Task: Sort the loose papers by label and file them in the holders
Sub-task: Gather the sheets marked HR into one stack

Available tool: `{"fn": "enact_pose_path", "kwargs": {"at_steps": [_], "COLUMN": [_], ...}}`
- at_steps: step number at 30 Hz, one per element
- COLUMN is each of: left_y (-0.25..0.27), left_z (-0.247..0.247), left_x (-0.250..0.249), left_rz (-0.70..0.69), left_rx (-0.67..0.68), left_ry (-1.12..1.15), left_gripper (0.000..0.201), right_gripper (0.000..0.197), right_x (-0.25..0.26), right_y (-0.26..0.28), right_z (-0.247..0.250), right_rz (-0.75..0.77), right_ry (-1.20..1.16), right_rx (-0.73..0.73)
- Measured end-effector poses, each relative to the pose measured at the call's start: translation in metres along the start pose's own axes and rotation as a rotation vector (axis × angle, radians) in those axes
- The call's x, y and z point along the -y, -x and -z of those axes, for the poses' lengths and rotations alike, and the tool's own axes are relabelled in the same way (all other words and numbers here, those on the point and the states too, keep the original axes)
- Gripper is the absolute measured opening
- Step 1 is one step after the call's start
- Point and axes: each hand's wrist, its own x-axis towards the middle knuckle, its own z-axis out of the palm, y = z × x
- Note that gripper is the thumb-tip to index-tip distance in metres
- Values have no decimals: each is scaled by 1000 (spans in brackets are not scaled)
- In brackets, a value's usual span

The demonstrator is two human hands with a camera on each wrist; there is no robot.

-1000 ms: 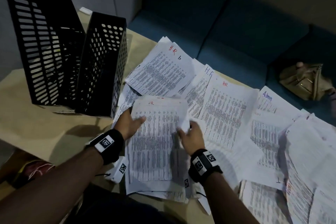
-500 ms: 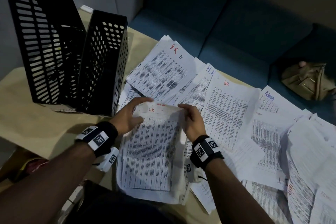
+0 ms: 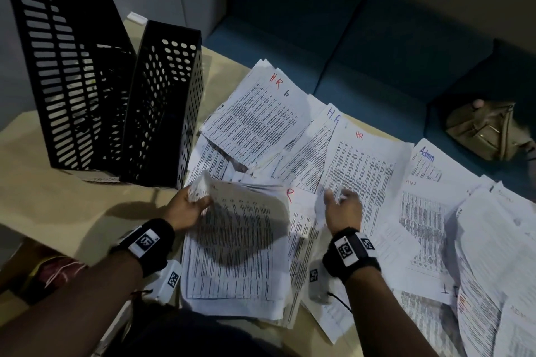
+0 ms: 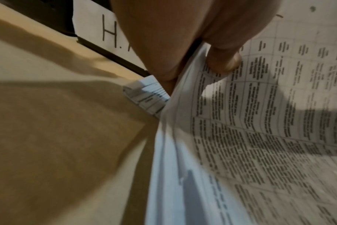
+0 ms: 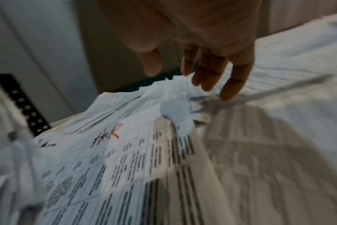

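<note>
My left hand (image 3: 195, 203) grips the top left corner of a stack of printed sheets (image 3: 237, 243) and curls it upward; the left wrist view shows my thumb (image 4: 224, 60) pressed on the stack (image 4: 260, 137). My right hand (image 3: 340, 206) hovers with fingers (image 5: 212, 73) spread and relaxed over a sheet marked HR in red (image 5: 108, 135), holding nothing. Two black perforated holders (image 3: 162, 107) (image 3: 69, 66) stand upright at the left of the table. Loose papers labelled HR (image 3: 258, 113) and Admin (image 3: 426, 171) are spread across the right.
The beige table (image 3: 58, 197) has bare surface in front of the holders. A blue sofa (image 3: 348, 52) runs behind the table, with a tan bag (image 3: 487, 130) on it at the right. A paper tag reading H (image 4: 98, 30) lies at a holder's base.
My right hand has let go of the stack's top edge and moved right over the spread papers. My left hand now lifts and bends the stack's top left corner.
</note>
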Motion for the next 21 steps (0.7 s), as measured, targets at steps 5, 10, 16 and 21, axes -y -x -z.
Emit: {"fn": "enact_pose_path", "kwargs": {"at_steps": [5,10,16,21], "left_y": [-4,-1,0,1], "left_z": [0,-1,-1,-6], "left_x": [9,7,11,-6], "left_rz": [56,61,75,46], "left_rx": [-26,-15,-62,-55], "left_ry": [76,56,-12,7], "left_gripper": [33,52,17,25], "right_gripper": [85,28,17,22], "right_x": [-28,-20,16,68], "right_y": [33,55,18,13], "right_z": [-12,-19,30,113], "right_rz": [-212,50,104,346], "right_ry": [-136,42,-176,-354], "right_rx": [197,291,130,-67]}}
